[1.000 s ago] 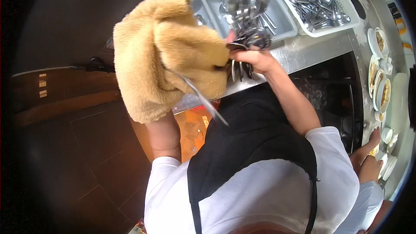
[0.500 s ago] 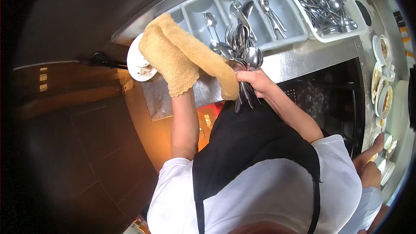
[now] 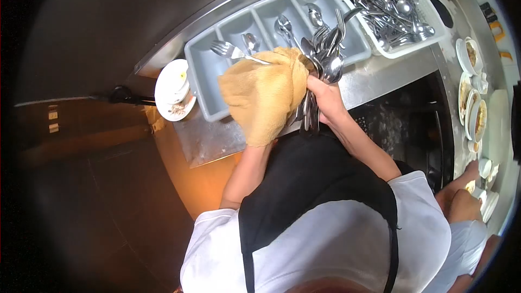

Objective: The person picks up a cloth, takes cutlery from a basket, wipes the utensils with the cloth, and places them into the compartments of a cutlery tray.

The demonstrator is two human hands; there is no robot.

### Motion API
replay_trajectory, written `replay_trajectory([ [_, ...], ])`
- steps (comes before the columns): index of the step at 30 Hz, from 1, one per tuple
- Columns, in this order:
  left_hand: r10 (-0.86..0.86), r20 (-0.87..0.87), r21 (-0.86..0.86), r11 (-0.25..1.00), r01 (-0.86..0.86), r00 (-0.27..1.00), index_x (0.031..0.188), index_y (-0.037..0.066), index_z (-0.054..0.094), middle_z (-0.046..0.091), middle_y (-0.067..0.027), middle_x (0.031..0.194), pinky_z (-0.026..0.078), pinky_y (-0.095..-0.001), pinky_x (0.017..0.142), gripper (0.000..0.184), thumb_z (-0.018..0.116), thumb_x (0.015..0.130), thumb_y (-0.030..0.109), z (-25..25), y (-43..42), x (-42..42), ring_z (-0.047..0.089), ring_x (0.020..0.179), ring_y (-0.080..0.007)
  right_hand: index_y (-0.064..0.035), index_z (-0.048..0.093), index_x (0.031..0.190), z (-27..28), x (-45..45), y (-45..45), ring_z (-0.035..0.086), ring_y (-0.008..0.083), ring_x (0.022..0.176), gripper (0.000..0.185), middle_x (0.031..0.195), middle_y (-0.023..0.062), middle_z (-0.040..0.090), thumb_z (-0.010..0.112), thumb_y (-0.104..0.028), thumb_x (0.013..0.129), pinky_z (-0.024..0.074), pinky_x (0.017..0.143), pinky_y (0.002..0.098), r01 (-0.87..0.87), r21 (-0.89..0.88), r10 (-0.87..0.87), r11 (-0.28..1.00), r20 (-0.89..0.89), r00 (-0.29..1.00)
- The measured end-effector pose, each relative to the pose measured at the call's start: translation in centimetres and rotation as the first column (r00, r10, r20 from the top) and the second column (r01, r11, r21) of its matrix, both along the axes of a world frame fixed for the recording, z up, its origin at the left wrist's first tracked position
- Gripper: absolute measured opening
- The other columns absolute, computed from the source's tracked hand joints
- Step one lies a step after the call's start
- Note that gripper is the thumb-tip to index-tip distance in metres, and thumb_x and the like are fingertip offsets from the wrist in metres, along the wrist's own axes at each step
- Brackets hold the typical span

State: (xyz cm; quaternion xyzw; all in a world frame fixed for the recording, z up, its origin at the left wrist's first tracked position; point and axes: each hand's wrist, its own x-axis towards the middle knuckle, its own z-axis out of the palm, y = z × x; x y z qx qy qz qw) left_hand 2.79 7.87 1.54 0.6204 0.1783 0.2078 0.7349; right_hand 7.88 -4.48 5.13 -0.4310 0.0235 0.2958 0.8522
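Observation:
A yellow cloth [image 3: 263, 89] covers my left hand, and its fingers are hidden beneath it. The bunched cloth presses against a bundle of spoons and forks [image 3: 325, 57], which my right hand [image 3: 328, 97] grips by the handles. A single fork [image 3: 229, 50] pokes out leftward from the cloth's upper edge; where its handle ends is hidden. Behind both hands lies a grey cutlery tray [image 3: 206, 89] with long compartments, some holding spoons [image 3: 315, 15] and other cutlery.
Right of the tray sits a white basket [image 3: 388, 51] heaped with cutlery. Plates with food scraps [image 3: 175, 111] stand on the left. More used dishes [image 3: 477, 119] line the right counter, where another person's arm [image 3: 461, 184] reaches in. A dark recess [image 3: 401, 114] lies below the counter edge.
My left hand and the cloth have moved right, against the cutlery bundle. The fork left of the cloth now shows, and more of the tray's left side is uncovered. My right hand keeps its grip.

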Motion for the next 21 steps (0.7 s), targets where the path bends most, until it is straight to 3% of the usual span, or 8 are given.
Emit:
replay_trajectory([
  [1,-0.055,0.011,-0.088,0.995,0.056,0.998,0.119,0.002,0.054,0.06,-0.0088,0.111,0.051,-0.0347,0.08,0.026,0.055,0.096,0.014,-0.1,-0.5,0.2,0.059,0.096,-0.019,0.0019,0.064,0.103,1.0,0.2,0.0,0.062,0.0113,0.076,0.02,0.089,0.0036,0.065,0.059,-0.003,0.084,0.0513,0.067,0.028,0.091,0.01,-0.091,0.996,-0.046,0.995],
  [4,-0.262,-0.155,0.446,0.842,0.304,0.952,0.114,0.005,0.058,0.061,-0.0128,0.114,0.045,-0.0348,0.089,0.041,0.071,0.078,0.018,7.1,-1.6,1.3,0.058,0.103,-0.0261,0.0004,0.063,0.109,-0.3,0.8,-2.6,0.064,0.0133,0.085,0.023,0.097,0.0055,0.067,0.058,-0.003,0.086,0.0527,0.074,0.029,0.027,-0.204,-0.015,0.979,0.06,0.998],
  [8,-0.363,-0.34,0.913,0.093,0.397,0.867,0.081,0.006,0.057,0.059,-0.0181,0.084,0.046,-0.0408,0.073,0.037,0.073,0.054,0.026,9.8,1.6,5.8,0.057,0.087,-0.0363,0.0003,0.062,0.109,-0.3,1.7,-5.4,0.065,0.0138,0.081,0.025,0.095,0.0061,0.066,0.061,-0.006,0.084,0.0534,0.068,0.0287,-0.087,-0.22,0.052,0.972,-0.158,0.986],
  [10,-0.365,-0.341,0.926,0.025,0.376,0.866,0.081,0.007,0.056,0.061,-0.0123,0.085,0.046,-0.0383,0.077,0.029,0.074,0.062,0.019,13.5,-0.3,4.9,0.059,0.088,-0.0313,0.0005,0.063,0.106,0.8,1.8,-5.9,0.065,0.0138,0.075,0.023,0.09,0.0065,0.066,0.061,-0.008,0.084,0.0531,0.063,0.0282,-0.098,-0.203,0.072,0.974,-0.131,0.989],
  [15,-0.396,-0.107,0.081,0.911,0.405,0.912,0.098,0.007,0.057,0.059,-0.0042,0.09,0.044,-0.0375,0.086,0.013,0.06,0.086,0.005,0.7,-1.1,-0.4,0.055,0.098,-0.0241,0.0029,0.061,0.11,0.6,0.7,-5.9,0.063,0.0143,0.087,0.031,0.099,0.0083,0.065,0.063,-0.008,0.081,0.0506,0.077,0.0293,-0.207,-0.342,0.209,0.916,-0.03,0.977],
  [17,-0.416,-0.118,0.281,0.857,0.432,0.902,0.093,0.006,0.058,0.058,-0.0083,0.089,0.044,-0.0381,0.084,0.018,0.064,0.076,0.008,1.8,-1.0,0.1,0.054,0.094,-0.0282,0.0027,0.061,0.11,0.2,0.4,-6.0,0.062,0.0143,0.089,0.032,0.1,0.0077,0.065,0.065,-0.01,0.081,0.0502,0.078,0.0288,-0.223,-0.267,0.216,0.938,-0.054,0.975],
  [19,-0.496,-0.141,0.942,0.199,0.27,0.857,0.088,0.004,0.058,0.057,-0.0119,0.087,0.043,-0.0384,0.082,0.025,0.068,0.066,0.011,7.2,-0.5,2.4,0.053,0.091,-0.0317,0.0021,0.061,0.11,1.1,-0.1,-6.2,0.063,0.0143,0.088,0.032,0.099,0.0074,0.066,0.066,-0.011,0.081,0.0503,0.077,0.0276,-0.246,-0.231,0.209,0.941,-0.174,0.962],
  [21,-0.511,-0.045,0.887,0.375,0.27,0.858,0.1,0.002,0.06,0.058,-0.015,0.1,0.039,-0.0423,0.091,0.041,0.071,0.063,0.017,6.8,-0.6,2.7,0.052,0.098,-0.0357,0.0012,0.062,0.109,0.3,0.3,-6.7,0.063,0.0143,0.088,0.032,0.098,0.0075,0.066,0.067,-0.013,0.081,0.0502,0.077,0.0269,-0.311,-0.219,0.256,0.925,-0.244,0.935],
])
